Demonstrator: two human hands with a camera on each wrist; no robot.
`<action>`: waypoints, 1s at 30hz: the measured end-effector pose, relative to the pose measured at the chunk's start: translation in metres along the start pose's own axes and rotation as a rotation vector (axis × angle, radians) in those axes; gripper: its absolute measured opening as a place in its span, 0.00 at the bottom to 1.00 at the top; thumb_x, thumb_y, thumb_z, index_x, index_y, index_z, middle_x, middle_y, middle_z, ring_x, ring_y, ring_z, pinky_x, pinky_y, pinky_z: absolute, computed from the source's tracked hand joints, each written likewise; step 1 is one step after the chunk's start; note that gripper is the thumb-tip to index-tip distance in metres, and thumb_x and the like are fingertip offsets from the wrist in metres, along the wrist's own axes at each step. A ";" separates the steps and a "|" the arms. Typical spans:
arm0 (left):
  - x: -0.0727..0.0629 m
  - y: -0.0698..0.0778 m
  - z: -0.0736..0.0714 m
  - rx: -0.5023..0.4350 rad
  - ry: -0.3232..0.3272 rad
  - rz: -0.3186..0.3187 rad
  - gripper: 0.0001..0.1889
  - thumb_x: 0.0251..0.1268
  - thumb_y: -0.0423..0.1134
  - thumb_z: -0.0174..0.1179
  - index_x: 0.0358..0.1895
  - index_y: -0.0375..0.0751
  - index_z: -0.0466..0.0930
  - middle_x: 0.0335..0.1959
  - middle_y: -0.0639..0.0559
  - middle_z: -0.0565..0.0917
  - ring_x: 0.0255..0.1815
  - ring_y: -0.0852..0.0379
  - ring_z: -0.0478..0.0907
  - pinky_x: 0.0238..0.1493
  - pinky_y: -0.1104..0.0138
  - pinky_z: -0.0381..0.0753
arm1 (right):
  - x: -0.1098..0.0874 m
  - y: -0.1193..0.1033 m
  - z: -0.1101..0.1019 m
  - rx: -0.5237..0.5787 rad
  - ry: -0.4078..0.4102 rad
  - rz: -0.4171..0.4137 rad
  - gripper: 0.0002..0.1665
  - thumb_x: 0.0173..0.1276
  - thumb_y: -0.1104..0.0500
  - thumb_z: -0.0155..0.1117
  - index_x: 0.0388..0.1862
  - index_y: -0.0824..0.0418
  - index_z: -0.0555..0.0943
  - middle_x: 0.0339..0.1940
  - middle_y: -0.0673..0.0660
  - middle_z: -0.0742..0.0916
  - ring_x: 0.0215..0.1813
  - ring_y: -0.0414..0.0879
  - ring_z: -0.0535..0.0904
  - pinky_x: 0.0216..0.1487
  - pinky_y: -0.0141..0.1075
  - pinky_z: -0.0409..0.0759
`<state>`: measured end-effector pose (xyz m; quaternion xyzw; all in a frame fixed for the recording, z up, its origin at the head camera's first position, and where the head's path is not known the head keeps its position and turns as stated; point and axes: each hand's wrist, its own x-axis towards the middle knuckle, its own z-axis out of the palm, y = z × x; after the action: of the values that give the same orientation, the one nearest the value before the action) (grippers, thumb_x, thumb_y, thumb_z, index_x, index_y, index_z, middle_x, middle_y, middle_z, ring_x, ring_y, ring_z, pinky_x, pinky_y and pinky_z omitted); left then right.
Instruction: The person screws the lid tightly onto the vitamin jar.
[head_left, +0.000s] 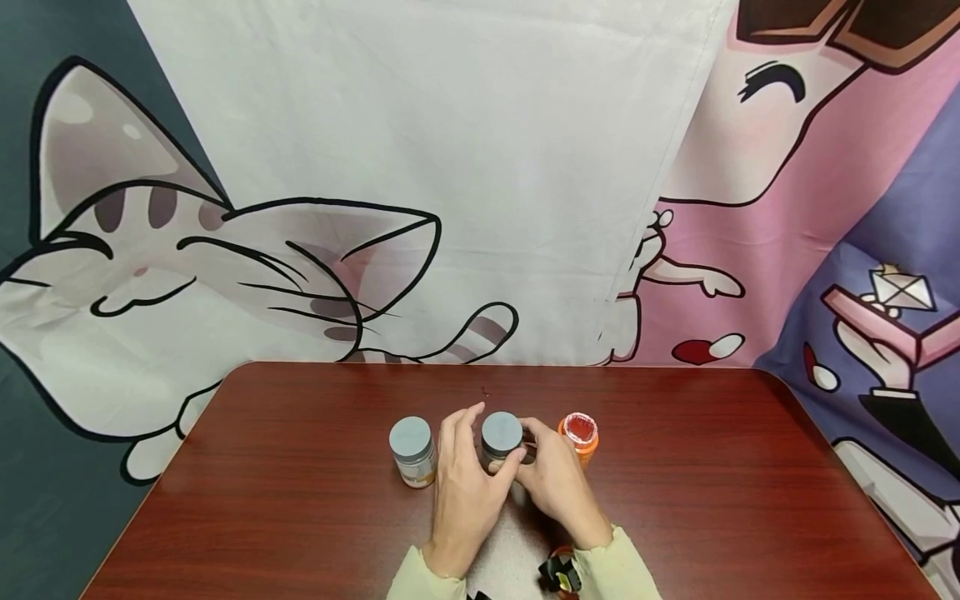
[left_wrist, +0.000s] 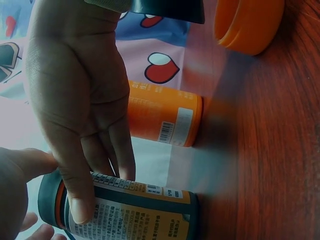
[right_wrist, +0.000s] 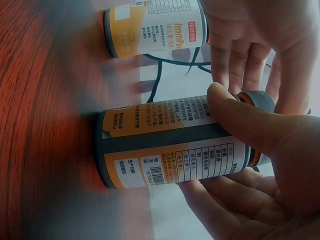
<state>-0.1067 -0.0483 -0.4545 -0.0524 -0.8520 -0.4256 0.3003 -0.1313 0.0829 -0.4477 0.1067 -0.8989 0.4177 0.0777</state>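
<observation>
Both hands are at a dark-capped pill bottle [head_left: 501,429] in the middle of the row. My right hand [head_left: 558,482] grips its body; in the right wrist view the thumb lies along the printed label [right_wrist: 165,145]. My left hand [head_left: 467,492] holds the bottle's grey-green cap [left_wrist: 50,199] between thumb and fingers. An orange band shows between cap and body in the left wrist view. Left of the hands stands a similar capped bottle [head_left: 412,450]. On the right, partly behind my right hand, is an orange bottle [head_left: 582,433] without its cap, its top reddish and silvery.
An orange cap [left_wrist: 255,30] lies on the brown table [head_left: 300,500], nearer me than the orange bottle. Black wrist gear [head_left: 558,573] partly hides that spot in the head view. Beyond the table's far edge hangs a cartoon-printed cloth [head_left: 487,125].
</observation>
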 end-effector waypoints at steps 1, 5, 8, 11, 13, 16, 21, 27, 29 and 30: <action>0.000 0.000 0.000 -0.008 -0.006 -0.009 0.42 0.43 0.42 0.83 0.65 0.43 0.73 0.57 0.48 0.75 0.54 0.54 0.76 0.50 0.60 0.78 | 0.000 0.000 0.000 -0.003 0.000 0.001 0.28 0.49 0.56 0.84 0.49 0.61 0.85 0.42 0.55 0.90 0.45 0.50 0.87 0.46 0.46 0.84; 0.000 0.001 0.000 -0.034 -0.025 -0.033 0.41 0.44 0.41 0.82 0.65 0.43 0.73 0.54 0.49 0.77 0.53 0.56 0.77 0.50 0.61 0.80 | 0.000 0.000 0.000 -0.016 0.001 0.004 0.29 0.48 0.56 0.84 0.49 0.61 0.85 0.42 0.55 0.90 0.44 0.49 0.87 0.46 0.45 0.84; 0.001 0.001 0.000 -0.034 -0.029 -0.035 0.40 0.45 0.40 0.82 0.65 0.43 0.73 0.52 0.48 0.77 0.52 0.56 0.77 0.51 0.61 0.80 | 0.000 0.000 0.000 -0.029 -0.003 0.008 0.30 0.48 0.56 0.85 0.50 0.62 0.84 0.42 0.55 0.90 0.44 0.48 0.87 0.45 0.44 0.84; 0.001 0.001 0.000 -0.034 -0.034 -0.038 0.39 0.45 0.40 0.82 0.64 0.42 0.73 0.52 0.48 0.78 0.52 0.55 0.77 0.51 0.61 0.80 | 0.000 -0.001 0.000 -0.040 -0.006 0.012 0.31 0.47 0.56 0.85 0.50 0.62 0.84 0.42 0.56 0.90 0.43 0.48 0.86 0.44 0.43 0.84; 0.001 0.000 0.000 -0.039 -0.039 -0.042 0.39 0.45 0.39 0.81 0.64 0.42 0.73 0.52 0.48 0.78 0.51 0.54 0.78 0.51 0.61 0.80 | 0.000 -0.001 0.000 -0.041 -0.005 0.011 0.31 0.47 0.56 0.85 0.50 0.62 0.84 0.42 0.56 0.90 0.43 0.48 0.87 0.44 0.43 0.84; 0.002 0.000 -0.001 -0.054 -0.048 -0.045 0.38 0.46 0.38 0.81 0.64 0.41 0.73 0.52 0.48 0.78 0.52 0.52 0.78 0.51 0.61 0.81 | 0.000 -0.001 0.000 -0.036 -0.005 0.011 0.30 0.47 0.56 0.85 0.50 0.63 0.84 0.42 0.57 0.90 0.43 0.49 0.87 0.44 0.44 0.84; 0.002 0.000 -0.002 -0.065 -0.067 -0.037 0.38 0.47 0.37 0.80 0.64 0.40 0.73 0.53 0.47 0.78 0.53 0.51 0.78 0.52 0.60 0.80 | 0.000 -0.001 -0.001 -0.030 -0.010 0.018 0.30 0.47 0.56 0.85 0.50 0.63 0.84 0.42 0.57 0.90 0.43 0.50 0.87 0.45 0.44 0.84; 0.003 0.000 -0.003 -0.047 -0.081 -0.009 0.37 0.47 0.35 0.78 0.64 0.40 0.73 0.54 0.48 0.78 0.55 0.52 0.77 0.53 0.58 0.78 | 0.000 -0.001 0.000 -0.019 -0.013 0.022 0.29 0.49 0.58 0.84 0.50 0.61 0.84 0.43 0.57 0.90 0.43 0.50 0.87 0.44 0.45 0.85; 0.003 0.000 -0.004 -0.042 -0.080 0.000 0.37 0.47 0.35 0.78 0.64 0.40 0.73 0.54 0.48 0.78 0.55 0.53 0.77 0.54 0.57 0.78 | 0.000 -0.002 0.000 -0.010 -0.016 0.027 0.28 0.49 0.58 0.84 0.50 0.61 0.84 0.43 0.56 0.90 0.43 0.50 0.87 0.44 0.45 0.85; 0.003 -0.001 -0.004 -0.042 -0.080 0.003 0.37 0.47 0.35 0.78 0.64 0.40 0.73 0.55 0.48 0.78 0.55 0.54 0.77 0.54 0.57 0.78 | 0.000 -0.002 0.000 -0.007 -0.018 0.029 0.28 0.49 0.58 0.84 0.50 0.61 0.84 0.44 0.56 0.90 0.43 0.50 0.87 0.44 0.45 0.85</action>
<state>-0.1079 -0.0520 -0.4514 -0.0768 -0.8541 -0.4407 0.2654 -0.1310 0.0820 -0.4461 0.0971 -0.9025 0.4147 0.0641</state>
